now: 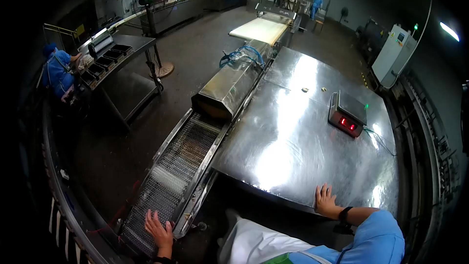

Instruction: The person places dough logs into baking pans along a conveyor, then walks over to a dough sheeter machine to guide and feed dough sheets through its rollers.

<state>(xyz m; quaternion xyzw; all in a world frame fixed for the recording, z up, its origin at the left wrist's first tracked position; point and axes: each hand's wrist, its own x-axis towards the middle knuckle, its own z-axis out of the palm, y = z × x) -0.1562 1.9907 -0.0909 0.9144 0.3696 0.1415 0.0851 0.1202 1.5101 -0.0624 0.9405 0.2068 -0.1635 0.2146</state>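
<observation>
My left hand [159,230] is at the near end of a metal mesh conveyor [168,181], fingers spread and holding nothing. Whether it touches the mesh or hovers just over it I cannot tell. On the near edge of a shiny steel table [254,142] rests my right hand [326,200], its fingers stretched out and nothing in them. Farther along that table stands a digital scale [348,112] with red lit digits. Two small pale scraps [305,90] lie on the steel left of the scale.
A metal hood [229,90] covers the conveyor's middle, with blue hoses on top. Beyond it runs a pale belt [259,29] into a machine. At left a person in blue [58,71] works beside a table with dark trays [105,62]. A white control cabinet [394,56] stands right.
</observation>
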